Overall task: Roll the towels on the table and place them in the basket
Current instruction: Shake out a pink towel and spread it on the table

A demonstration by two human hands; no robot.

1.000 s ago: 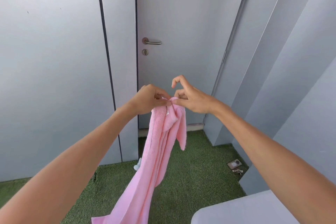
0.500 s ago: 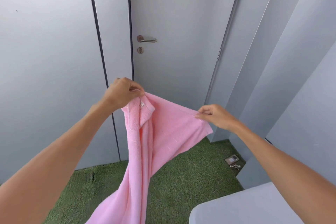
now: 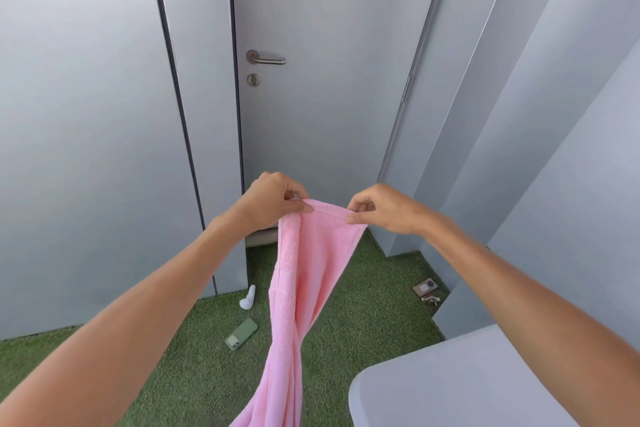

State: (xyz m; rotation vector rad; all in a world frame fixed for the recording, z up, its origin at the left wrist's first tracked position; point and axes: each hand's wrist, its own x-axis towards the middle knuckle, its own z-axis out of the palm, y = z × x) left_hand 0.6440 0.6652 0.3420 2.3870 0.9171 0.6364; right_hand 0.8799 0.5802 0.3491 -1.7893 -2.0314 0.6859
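A pink towel [image 3: 304,281] hangs in the air in front of me, twisted lower down, its bottom end running out of the frame. My left hand [image 3: 273,201] pinches the towel's top edge at its left end. My right hand [image 3: 381,208] pinches the same edge a short way to the right. A short stretch of the hem spans between the two hands. A corner of the grey table [image 3: 467,385] shows at the lower right. No basket is in view.
A grey door [image 3: 329,97] with a metal handle [image 3: 266,58] stands straight ahead, with grey wall panels on both sides. On the green turf floor lie a green phone [image 3: 241,333], a white object [image 3: 247,298] and a small device [image 3: 425,288].
My hands first spread apart along the towel's top edge, then came closer together again. The view tilted down, bringing the phone and white object on the floor into sight.
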